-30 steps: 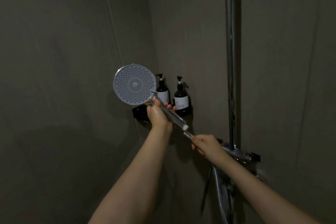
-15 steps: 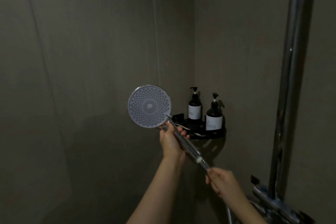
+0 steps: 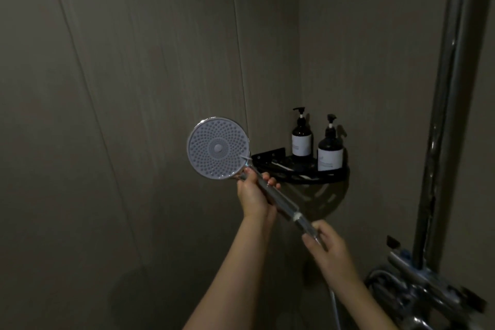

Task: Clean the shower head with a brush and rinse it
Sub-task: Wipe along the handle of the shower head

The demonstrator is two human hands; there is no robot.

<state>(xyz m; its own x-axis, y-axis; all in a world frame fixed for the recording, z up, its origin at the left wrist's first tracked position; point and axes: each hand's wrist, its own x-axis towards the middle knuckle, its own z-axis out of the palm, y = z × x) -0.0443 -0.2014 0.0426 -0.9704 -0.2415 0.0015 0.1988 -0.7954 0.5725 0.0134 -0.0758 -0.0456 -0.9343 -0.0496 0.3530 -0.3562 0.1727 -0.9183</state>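
While we hold it up in a dim shower corner, the shower head [image 3: 218, 148] turns its round, nozzled face toward us, its handle running down and to the right. Our left hand [image 3: 253, 194] is curled round the upper handle just below the disc; our right hand [image 3: 325, 242] pinches the lower end, where the hose [image 3: 336, 311] drops away. The face lies up and left of both hands, and the left is the nearer to it, so in our judgement the right would have to let go to fetch a brush. On the black corner shelf [image 3: 300, 175] just behind the left hand stand two dark pump bottles [image 3: 302, 139], and a pale, slender thing lies there too, too dim to name; we can make out no brush for certain. The chrome riser pipe [image 3: 442, 169] and the mixer valve [image 3: 417, 286] are cut off at the frame's edge, and no water is seen running.
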